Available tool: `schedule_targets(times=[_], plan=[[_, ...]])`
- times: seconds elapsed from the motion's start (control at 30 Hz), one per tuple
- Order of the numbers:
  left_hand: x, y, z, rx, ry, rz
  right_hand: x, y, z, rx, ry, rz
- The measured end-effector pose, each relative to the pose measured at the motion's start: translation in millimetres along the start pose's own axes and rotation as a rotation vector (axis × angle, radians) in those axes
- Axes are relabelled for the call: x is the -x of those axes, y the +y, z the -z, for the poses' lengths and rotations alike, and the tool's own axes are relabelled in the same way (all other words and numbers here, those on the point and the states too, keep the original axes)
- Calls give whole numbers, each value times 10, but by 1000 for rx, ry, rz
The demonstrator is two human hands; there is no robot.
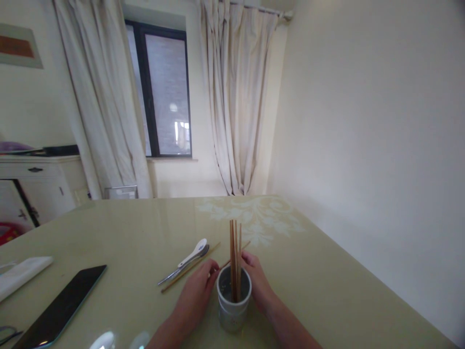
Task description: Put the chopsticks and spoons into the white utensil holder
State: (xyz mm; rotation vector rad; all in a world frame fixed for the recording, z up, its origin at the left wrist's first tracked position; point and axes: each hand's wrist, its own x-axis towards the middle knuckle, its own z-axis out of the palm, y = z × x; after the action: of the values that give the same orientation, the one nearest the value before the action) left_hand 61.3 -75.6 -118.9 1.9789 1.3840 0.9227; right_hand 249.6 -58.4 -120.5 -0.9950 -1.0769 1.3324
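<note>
A pale cylindrical cup stands upright on the table between my forearms, with several brown wooden chopsticks standing in it. Just behind the cup, a single chopstick runs at a slant from my left fingers up past my right ones. My left hand pinches its near end at the cup's left side. On the right side, my right hand is closed at the same chopstick, its fingertips partly hidden behind the cup's chopsticks. Left of my hands lie a white spoon, a metal spoon and another chopstick.
A black tablet and a white object lie on the table's left side. The glossy table borders a bare wall on the right. Curtains and a window are beyond the far edge.
</note>
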Motion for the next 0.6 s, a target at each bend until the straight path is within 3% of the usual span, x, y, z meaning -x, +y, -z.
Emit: schedule_targets(times=[0.1, 0.3, 0.37, 0.5, 0.6], plan=[[2, 3, -2, 50, 56, -4, 23, -57, 4, 6, 42, -10], [5, 22, 10, 86, -5, -77, 33, -211, 8, -1, 15, 80], [-22, -24, 67, -18, 57, -64, -12, -300, 122, 5, 153, 171], [-87, -187, 270, -469, 173, 50, -85, -594, 551, -48, 532, 461], [-99, -269, 393, -724, 141, 127, -50, -807, 779, -194, 644, 626]])
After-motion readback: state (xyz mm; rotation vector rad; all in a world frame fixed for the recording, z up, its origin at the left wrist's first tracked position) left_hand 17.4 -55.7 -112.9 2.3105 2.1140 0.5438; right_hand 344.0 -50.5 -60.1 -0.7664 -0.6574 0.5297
